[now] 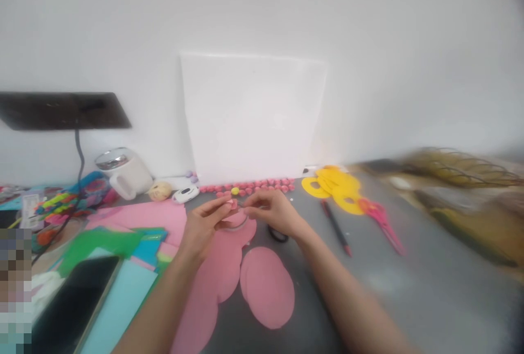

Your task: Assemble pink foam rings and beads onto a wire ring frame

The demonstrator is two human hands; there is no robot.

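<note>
Between the thumb and fingers of my left hand is a small pink piece, which looks like folded or rolled paper. My right hand is pinched close beside it; whatever its fingertips hold is too small and blurred to name. A thin greyish curved strip shows just below the fingers. Under both hands lie large pink paper cut-outs with rounded edges. Pink paper ovals overlap nearer to me. Behind the hands runs a row of small pink pieces with one yellow piece.
A white board leans on the wall. Yellow paper rings, a dark pen and pink scissors lie right. Coloured paper sheets, a phone and a white mug are left. A black ring-shaped item sits beneath my right wrist.
</note>
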